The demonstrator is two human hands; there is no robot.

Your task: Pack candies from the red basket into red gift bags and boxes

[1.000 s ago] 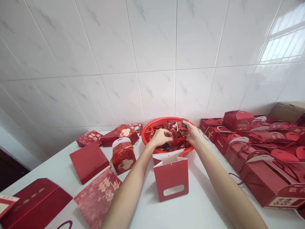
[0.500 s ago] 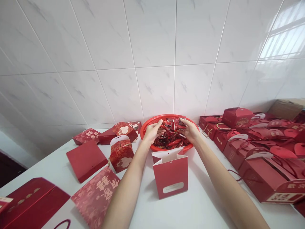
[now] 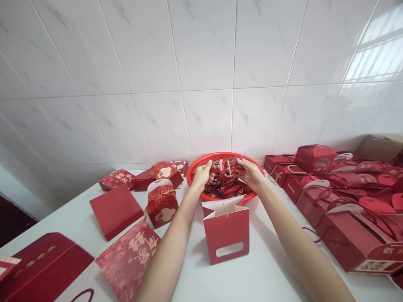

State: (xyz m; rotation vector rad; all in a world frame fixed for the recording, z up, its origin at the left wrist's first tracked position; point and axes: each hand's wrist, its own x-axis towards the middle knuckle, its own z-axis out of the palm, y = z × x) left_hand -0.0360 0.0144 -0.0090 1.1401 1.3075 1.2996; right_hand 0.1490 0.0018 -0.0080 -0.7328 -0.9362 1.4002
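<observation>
- Centre frame, left hand (image 3: 202, 178) and right hand (image 3: 253, 175) pinch small, shiny red wrapped packets (image 3: 217, 165).
- Likely light and slippery, the packets probably hold best by their edges.

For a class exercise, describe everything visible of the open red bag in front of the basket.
The red bag looks like card, red outside, white inside, with a pale oblong panel low on its front and creased sides. It stands upright, open-topped, on the white table before the basket; contact is unclear. Nothing holds it.
</observation>
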